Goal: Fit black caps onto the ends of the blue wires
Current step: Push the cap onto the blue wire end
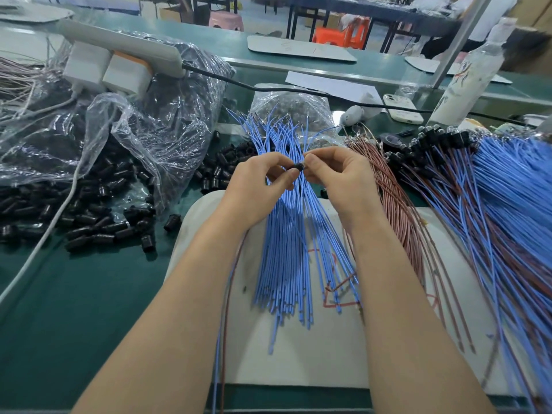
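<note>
Black cap (297, 167) sideways between pinching fingertips (291, 174)

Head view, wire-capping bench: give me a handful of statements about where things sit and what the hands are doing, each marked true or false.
1. Both hands meet over the loose blue wires, pinching a black cap between them. True.
2. The loose black caps lie to the right of the hands. False: they lie to the left, spilling from a clear plastic bag.
3. A white phone lies on the bench beyond the hands. True.
4. The left hand rests flat on the white mat. False: it is raised, its fingers at the cap.
5. The brown wires lie to the left of the loose blue ones. False: they lie to the right, beside the right hand.
</note>
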A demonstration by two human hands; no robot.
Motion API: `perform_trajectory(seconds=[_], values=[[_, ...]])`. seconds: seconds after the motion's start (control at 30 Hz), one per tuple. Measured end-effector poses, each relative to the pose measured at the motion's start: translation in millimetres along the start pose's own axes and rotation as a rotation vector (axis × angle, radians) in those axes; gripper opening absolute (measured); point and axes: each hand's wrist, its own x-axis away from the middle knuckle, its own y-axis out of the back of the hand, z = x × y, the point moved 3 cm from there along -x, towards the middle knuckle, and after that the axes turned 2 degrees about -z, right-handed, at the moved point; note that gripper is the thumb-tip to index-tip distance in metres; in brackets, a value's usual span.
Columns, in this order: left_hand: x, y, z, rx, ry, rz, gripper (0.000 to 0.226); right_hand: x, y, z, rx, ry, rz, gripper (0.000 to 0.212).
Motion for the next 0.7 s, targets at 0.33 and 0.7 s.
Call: perform_trajectory(seconds=[0.33,0.7], values=[[0.7,-1.6,-1.0,-0.017,0.003,0.013,0.012,-0.6,0.2,-0.6,0.084,0.048,0.016,0.016],[0.6,-3.3,1.5,0.005,0.038,0.012,0.014,-0.7,-6.4,-15.1,-0.126,-0.156,0.034,0.011]])
